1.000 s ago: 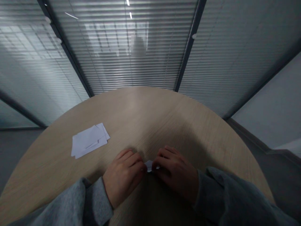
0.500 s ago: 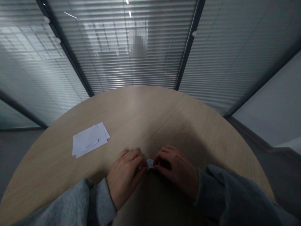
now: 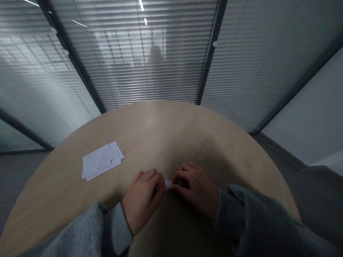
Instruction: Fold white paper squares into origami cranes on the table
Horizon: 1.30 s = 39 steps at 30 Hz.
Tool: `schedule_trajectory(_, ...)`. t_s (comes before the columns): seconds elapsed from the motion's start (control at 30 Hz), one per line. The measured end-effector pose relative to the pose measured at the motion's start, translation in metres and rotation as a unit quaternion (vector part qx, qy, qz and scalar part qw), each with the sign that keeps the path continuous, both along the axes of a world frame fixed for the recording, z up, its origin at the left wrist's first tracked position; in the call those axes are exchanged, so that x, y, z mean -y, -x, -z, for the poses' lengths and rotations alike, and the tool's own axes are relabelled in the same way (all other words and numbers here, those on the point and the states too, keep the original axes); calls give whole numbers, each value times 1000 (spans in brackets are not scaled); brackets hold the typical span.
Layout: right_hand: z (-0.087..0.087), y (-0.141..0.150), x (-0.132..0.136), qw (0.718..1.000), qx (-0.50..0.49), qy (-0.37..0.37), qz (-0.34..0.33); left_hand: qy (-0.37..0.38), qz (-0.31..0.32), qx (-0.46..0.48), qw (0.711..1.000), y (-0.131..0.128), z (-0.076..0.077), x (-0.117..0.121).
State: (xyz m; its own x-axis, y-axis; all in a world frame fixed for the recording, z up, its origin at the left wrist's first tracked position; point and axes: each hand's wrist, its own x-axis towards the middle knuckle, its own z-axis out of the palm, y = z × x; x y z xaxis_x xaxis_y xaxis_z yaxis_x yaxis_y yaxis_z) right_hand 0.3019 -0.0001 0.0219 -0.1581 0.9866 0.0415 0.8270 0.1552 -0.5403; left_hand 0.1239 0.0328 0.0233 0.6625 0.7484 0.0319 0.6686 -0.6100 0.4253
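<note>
A small white piece of paper [image 3: 168, 183] lies pinched between my two hands near the front of a round light-wood table [image 3: 166, 132]. My left hand [image 3: 143, 198] has its fingers curled and pressed on the paper's left side. On the paper's right side, my right hand [image 3: 194, 189] grips with bent fingers. Most of the paper is hidden by the fingers. Grey sleeves cover both forearms.
A loose stack of white paper sheets [image 3: 102, 160] lies on the table to the left. Behind the table stand glass partitions with horizontal blinds [image 3: 150, 57] and dark frames. Grey floor shows on both sides.
Both hands have drawn slightly closer together over the paper, so less of it shows. The view has shifted a little.
</note>
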Motion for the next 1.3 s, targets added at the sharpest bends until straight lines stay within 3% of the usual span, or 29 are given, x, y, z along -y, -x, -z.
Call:
schedule_trajectory(0.7, 7, 2, 6, 999, 3, -40, 34, -10, -30, -13, 999, -4, -6, 1)
schedule_trajectory(1.0, 6, 5, 7, 997, 49, -46, 36, -28, -18, -28, 999, -4, -5, 3)
schedule_trajectory(1.13, 7, 5, 8, 997, 48, -47, 42, -102, 2, -63, 993, -1, -8, 9)
schedule_trajectory(1.3, 7, 4, 9, 998, 36, -43, 37, -220, 82, -129, 963, 6, -12, 22)
